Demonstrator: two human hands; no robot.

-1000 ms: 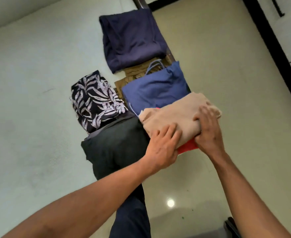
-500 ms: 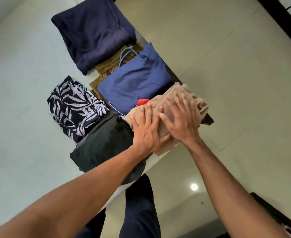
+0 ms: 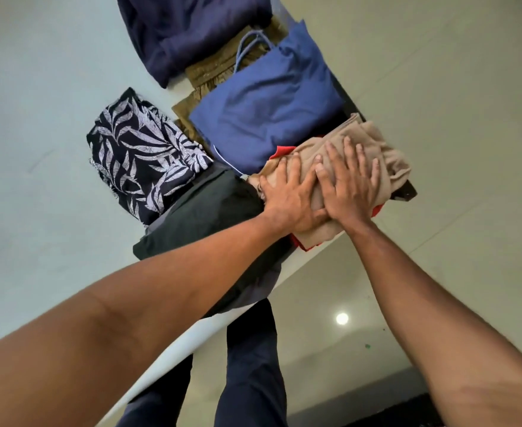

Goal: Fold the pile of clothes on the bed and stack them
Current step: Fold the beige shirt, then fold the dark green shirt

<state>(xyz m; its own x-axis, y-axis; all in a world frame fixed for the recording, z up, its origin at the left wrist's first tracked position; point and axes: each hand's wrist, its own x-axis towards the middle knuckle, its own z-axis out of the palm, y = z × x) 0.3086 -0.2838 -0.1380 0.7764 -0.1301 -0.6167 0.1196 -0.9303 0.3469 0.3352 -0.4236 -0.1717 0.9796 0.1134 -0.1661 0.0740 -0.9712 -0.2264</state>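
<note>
A folded tan garment [image 3: 386, 155] lies on top of a red one [image 3: 298, 241] at the bed's near corner. My left hand [image 3: 287, 195] and my right hand [image 3: 346, 186] both press flat on the tan garment, fingers straight, side by side and touching. Beside this stack sit other folded clothes: a blue piece [image 3: 269, 100] with a drawstring over an olive-brown one [image 3: 210, 72], a navy piece [image 3: 185, 29] farther back, a dark leaf-print piece [image 3: 142, 158] to the left, and a black one [image 3: 204, 217] under my left wrist.
The pale bed sheet [image 3: 38, 149] spreads to the left. The bed's edge [image 3: 173, 346] runs diagonally; the stack sits right at that edge. Glossy tiled floor [image 3: 438, 87] lies to the right and below, and my legs in dark trousers [image 3: 250, 365] stand against the bed.
My hands have shifted from gripping the tan garment's near edge to lying flat on its top. The view has moved closer to the stack.
</note>
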